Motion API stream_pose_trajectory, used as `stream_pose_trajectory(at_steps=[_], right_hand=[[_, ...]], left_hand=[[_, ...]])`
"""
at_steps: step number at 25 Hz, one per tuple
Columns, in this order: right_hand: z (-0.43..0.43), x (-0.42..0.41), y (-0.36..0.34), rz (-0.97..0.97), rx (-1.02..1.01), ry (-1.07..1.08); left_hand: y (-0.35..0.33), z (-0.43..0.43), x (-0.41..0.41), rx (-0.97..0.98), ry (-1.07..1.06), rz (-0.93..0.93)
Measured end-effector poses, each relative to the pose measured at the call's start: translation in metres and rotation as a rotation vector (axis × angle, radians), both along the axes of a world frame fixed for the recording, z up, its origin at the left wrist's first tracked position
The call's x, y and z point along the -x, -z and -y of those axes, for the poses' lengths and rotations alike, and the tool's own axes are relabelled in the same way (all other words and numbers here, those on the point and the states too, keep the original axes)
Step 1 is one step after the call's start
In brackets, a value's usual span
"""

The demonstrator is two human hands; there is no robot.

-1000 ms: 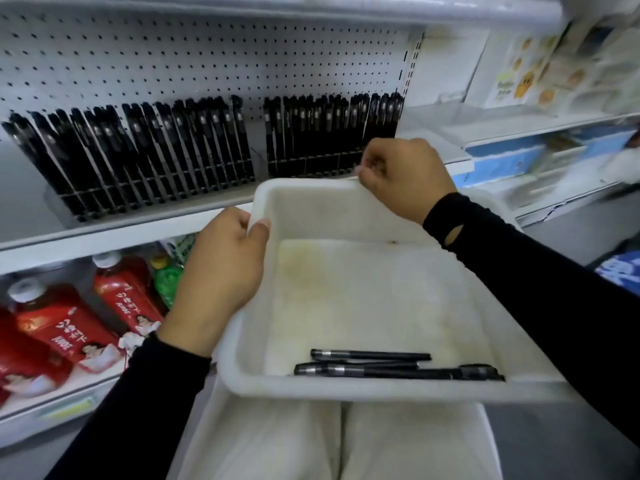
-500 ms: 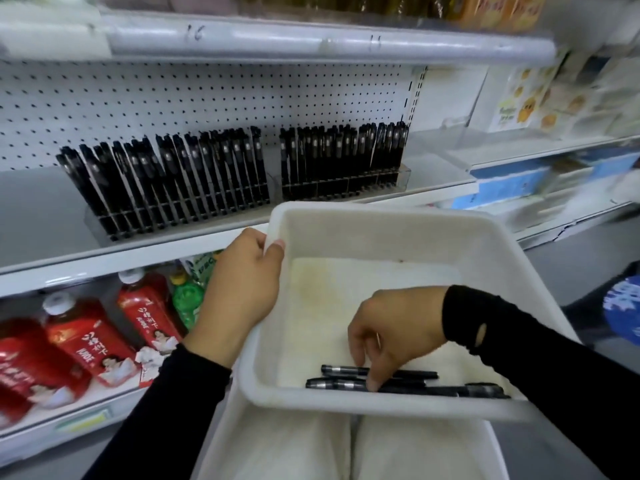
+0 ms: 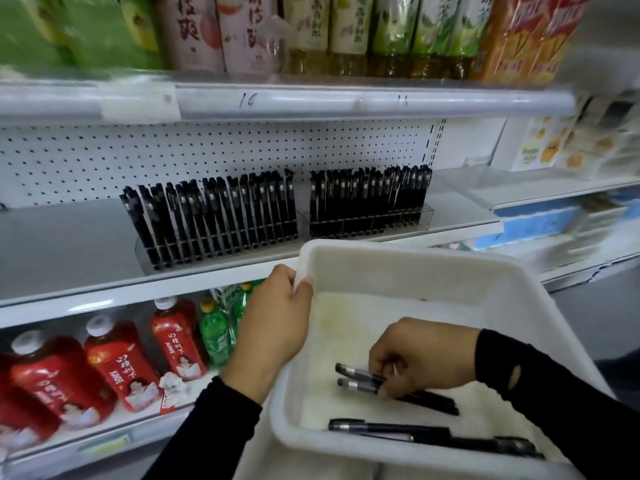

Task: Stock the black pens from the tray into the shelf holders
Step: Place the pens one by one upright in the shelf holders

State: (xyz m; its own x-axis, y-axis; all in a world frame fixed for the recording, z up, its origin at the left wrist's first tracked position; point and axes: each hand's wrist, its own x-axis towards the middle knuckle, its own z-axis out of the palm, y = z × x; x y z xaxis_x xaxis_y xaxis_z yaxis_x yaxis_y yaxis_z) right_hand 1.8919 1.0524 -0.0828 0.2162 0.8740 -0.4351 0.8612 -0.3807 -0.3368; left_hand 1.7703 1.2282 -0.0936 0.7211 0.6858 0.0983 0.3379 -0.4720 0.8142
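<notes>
At the lower edge of the frame, loose pens (image 3: 388,427) lay flat along the near wall of the white tray (image 3: 363,460), at least two of them, overlapping toward the lower right. Just above them, right of centre, the right hand (image 3: 422,358) was down inside the tray, knuckles up, wrist bent from a black sleeve. Its fingers were curled round two pens (image 3: 360,379), whose grey ends stuck out side by side to the left while a dark barrel trailed to the lower right. The step looked like gathering a small bunch to carry. Done well, that would mean squaring the pens parallel before lifting, gripping near mid-length so none swings loose, and taking only as many as can be fed singly into slots. Left of centre, the left hand (image 3: 277,323) clasped the tray's left rim, thumb hooked over the inside of the wall, fingers hidden outside it. Holding the tray level would likely keep the loose pens from rolling. Beyond, across the middle of the frame, the left holder (image 3: 214,220) and right holder (image 3: 370,202) stood on the shelf (image 3: 69,244), both packed with black pens leaning back toward the pegboard (image 3: 173,150). No free slot could be made out.
</notes>
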Motion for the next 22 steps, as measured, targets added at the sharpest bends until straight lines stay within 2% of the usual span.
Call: stream_pose_trajectory(at_steps=[4, 9, 12, 17, 22], right_hand=[[0.006, -0.013, -0.003, 0.023, -0.053, 0.067], [0.006, -0.014, 0.013, 0.054, 0.012, 0.040], [0.005, -0.015, 0.002, 0.000, -0.020, 0.062], [0.002, -0.046, -0.043, -0.322, -0.437, 0.336], [-0.001, -0.093, -0.067, -0.530, -0.669, 0.566]], left_hand=[[0.000, 0.000, -0.001, -0.003, 0.001, 0.009], [-0.001, 0.001, -0.001, 0.001, -0.001, 0.018], [-0.001, 0.000, -0.001, 0.014, -0.002, 0.018], [0.000, 0.000, -0.002, 0.016, -0.007, 0.009], [0.000, 0.000, -0.004, 0.041, -0.002, 0.008]])
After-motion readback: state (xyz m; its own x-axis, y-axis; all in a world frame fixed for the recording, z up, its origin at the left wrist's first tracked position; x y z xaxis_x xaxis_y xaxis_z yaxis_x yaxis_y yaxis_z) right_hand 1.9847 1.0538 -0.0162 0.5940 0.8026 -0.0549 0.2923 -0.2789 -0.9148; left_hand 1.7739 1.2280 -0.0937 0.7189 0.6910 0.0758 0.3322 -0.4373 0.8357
